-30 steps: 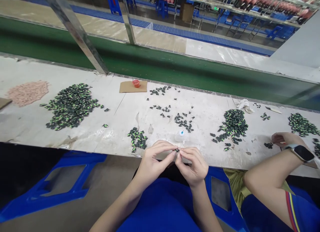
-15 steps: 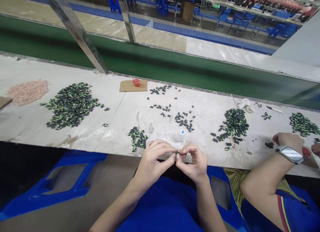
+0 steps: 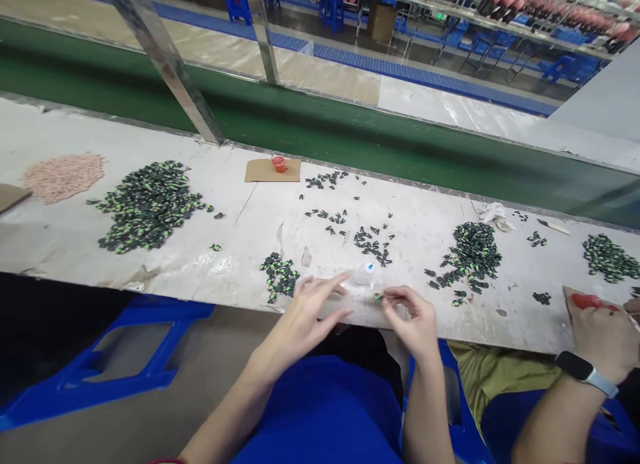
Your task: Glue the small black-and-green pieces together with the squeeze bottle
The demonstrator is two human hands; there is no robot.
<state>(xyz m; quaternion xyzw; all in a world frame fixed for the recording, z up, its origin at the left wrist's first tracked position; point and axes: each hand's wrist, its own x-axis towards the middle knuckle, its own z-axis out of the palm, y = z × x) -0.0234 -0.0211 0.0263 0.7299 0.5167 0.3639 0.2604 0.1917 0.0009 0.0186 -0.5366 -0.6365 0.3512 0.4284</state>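
Observation:
Between the thumb and fingers of my right hand (image 3: 413,315) is a small dark green-and-black piece (image 3: 379,297), too small to make out fully. My left hand (image 3: 315,312) is open, thumb and fingers apart, and holds nothing. Just beyond the hands stands a small white bottle with a blue tip (image 3: 365,272). A small heap of black-and-green pieces (image 3: 278,276) lies left of my left hand. Loose black pieces (image 3: 371,244) are scattered behind the bottle. To the right of my right hand is a larger pile of black-and-green pieces (image 3: 474,251).
A big black-and-green pile (image 3: 150,207) and a heap of pink pieces (image 3: 65,177) lie at left. A red cup (image 3: 279,164) stands on cardboard (image 3: 255,171). At right, a co-worker's hand (image 3: 607,337) is over the table. A knife (image 3: 553,227) lies near a crumpled tissue (image 3: 496,215).
My hands have moved apart; the small piece has gone right with my right hand, and my left hand has opened. The co-worker's hand has moved toward the red thing at the right.

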